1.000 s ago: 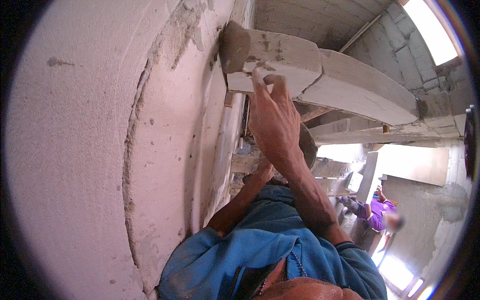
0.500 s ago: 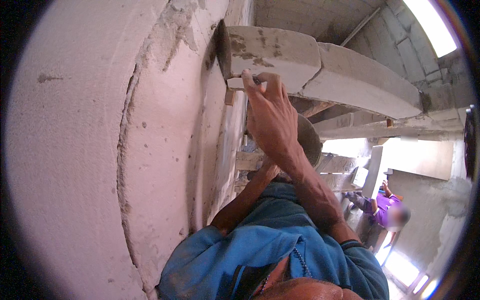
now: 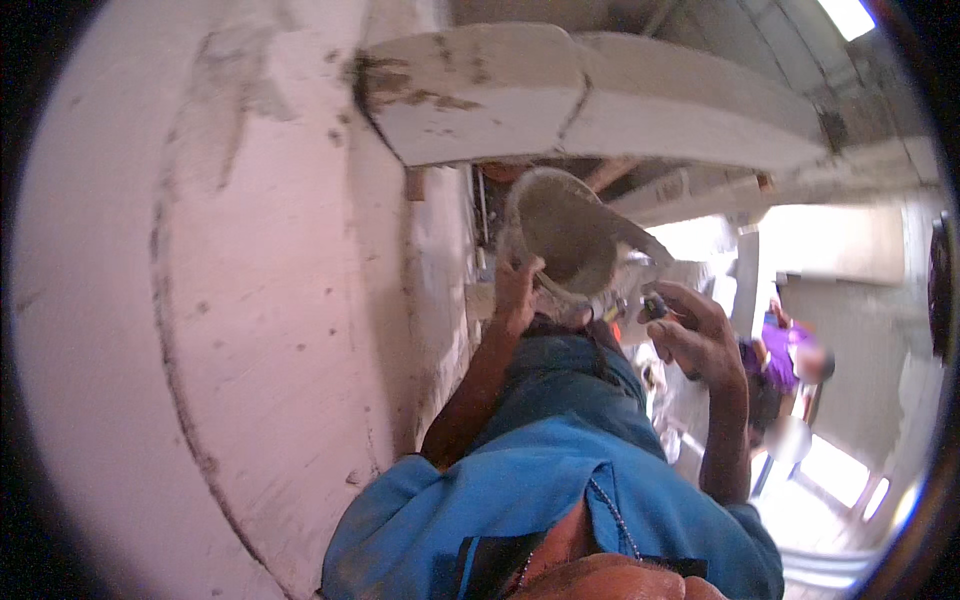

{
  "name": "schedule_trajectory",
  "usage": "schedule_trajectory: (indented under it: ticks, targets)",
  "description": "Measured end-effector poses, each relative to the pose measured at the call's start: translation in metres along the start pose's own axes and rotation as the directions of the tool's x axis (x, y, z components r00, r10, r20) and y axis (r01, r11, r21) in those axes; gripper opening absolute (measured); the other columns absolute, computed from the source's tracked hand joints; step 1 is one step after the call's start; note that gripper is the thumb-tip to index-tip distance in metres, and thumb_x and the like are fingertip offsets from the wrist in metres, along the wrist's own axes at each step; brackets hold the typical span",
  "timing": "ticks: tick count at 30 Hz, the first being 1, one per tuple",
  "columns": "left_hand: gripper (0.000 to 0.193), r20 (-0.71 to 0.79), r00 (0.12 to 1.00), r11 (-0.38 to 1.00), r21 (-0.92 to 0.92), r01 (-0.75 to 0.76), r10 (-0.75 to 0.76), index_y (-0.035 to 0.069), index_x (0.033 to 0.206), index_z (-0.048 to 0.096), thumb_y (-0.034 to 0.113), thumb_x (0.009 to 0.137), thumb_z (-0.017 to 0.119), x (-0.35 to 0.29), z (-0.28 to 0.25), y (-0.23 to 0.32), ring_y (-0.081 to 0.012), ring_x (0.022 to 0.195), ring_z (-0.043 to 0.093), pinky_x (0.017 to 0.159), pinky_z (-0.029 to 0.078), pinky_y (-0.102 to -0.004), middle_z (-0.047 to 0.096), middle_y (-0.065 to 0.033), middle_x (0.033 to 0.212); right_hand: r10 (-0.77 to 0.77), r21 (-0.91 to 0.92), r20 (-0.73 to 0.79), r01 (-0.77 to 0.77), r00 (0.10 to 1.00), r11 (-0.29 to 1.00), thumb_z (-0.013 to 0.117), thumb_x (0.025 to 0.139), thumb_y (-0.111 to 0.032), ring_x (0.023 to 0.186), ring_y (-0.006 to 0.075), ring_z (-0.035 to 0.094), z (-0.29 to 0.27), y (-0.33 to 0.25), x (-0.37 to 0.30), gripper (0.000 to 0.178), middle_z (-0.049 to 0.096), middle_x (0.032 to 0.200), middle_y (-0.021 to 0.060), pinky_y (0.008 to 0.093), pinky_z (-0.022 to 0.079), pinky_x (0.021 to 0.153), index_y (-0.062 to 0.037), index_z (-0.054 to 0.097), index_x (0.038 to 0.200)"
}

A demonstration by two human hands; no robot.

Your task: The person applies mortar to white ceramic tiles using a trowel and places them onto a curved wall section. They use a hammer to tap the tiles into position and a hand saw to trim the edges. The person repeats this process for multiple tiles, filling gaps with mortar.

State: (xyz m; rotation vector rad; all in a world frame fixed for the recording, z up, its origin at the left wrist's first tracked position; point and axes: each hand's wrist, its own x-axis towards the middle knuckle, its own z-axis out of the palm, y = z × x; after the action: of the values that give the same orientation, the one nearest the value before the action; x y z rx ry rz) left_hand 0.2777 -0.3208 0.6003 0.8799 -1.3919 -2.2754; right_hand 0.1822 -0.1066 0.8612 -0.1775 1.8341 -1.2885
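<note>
My left hand [image 3: 515, 295] grips the rim of a round grey bucket [image 3: 522, 205], its mouth tilted toward me and its inside coated with grey mortar. My right hand [image 3: 695, 335] is closed round the dark handle of a trowel [image 3: 640, 245]. The trowel's blade lies across the bucket's right rim; its tip cannot be made out through the blur. Beyond the bucket runs a pale block beam [image 3: 490, 115] with damp dark smears at its left end, where it meets the plastered wall [image 3: 290, 270].
The plastered wall fills the left side, close to my left arm. Wooden pieces [image 3: 610, 175] sit under the beam. Lower down at the right is another person in purple [image 3: 782, 350], near a pale upright board [image 3: 745, 285]. Bright openings [image 3: 835, 470] lie at the lower right.
My right hand has come down and right with the trowel, away from the joint between wall and beam. The bucket, mostly hidden before, now shows in my left hand, tilted toward me.
</note>
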Motion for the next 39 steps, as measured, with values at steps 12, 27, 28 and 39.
schedule_trajectory:
  ticks: [12,27,28,39]
  targets:
    - [0.043,0.22,0.963,0.987,0.059,0.148,-0.157,0.005,0.115,0.051,0.011,0.079,0.073,-0.003,0.017,0.065,-0.0172,0.09,0.058,0.081,0.051,-0.0334,0.059,-0.0051,0.1,-0.097,-0.919,-0.117,-0.071,0.988,0.387,0.051,0.095,-0.019,0.097,0.0401,0.067,0.013,0.093,0.102,0.023,0.063,0.108,0.0194,0.051,0.057,0.083,-0.0011,0.061,0.104]
    - [0.031,0.205,0.95,0.958,-0.113,0.262,-0.236,0.005,0.109,0.051,0.009,0.083,0.067,-0.002,0.021,0.084,-0.0154,0.089,0.058,0.085,0.051,-0.0318,0.057,-0.004,0.102,0.366,-0.181,0.259,-0.327,0.894,0.927,0.054,0.1,-0.047,0.057,0.0165,0.064,-0.068,0.139,0.11,0.045,0.068,0.074,0.0085,0.0279,0.053,0.052,-0.0071,0.071,0.111]
    - [0.033,0.17,0.951,0.956,-0.094,0.277,-0.259,0.005,0.111,0.051,0.009,0.082,0.067,-0.002,0.015,0.082,-0.0158,0.09,0.058,0.083,0.051,-0.0312,0.057,-0.0047,0.103,0.198,-0.057,0.275,-0.19,0.941,0.98,0.057,0.099,-0.045,0.051,0.01,0.056,-0.061,0.125,0.101,0.045,0.062,0.067,0.004,0.0234,0.045,0.045,-0.0041,0.07,0.111]
    - [0.074,0.21,0.948,0.953,-0.136,0.27,-0.238,0.004,0.145,0.042,0.01,0.078,0.072,0.01,-0.007,0.03,-0.0242,0.117,0.053,0.103,0.042,-0.0369,0.053,-0.0111,0.127,-0.449,0.115,-0.032,0.45,0.893,0.886,0.056,0.095,-0.02,0.065,0.0185,0.06,0.037,-0.08,0.029,0.044,0.063,0.096,0.0134,0.0303,0.047,0.055,0.0094,0.057,0.127]
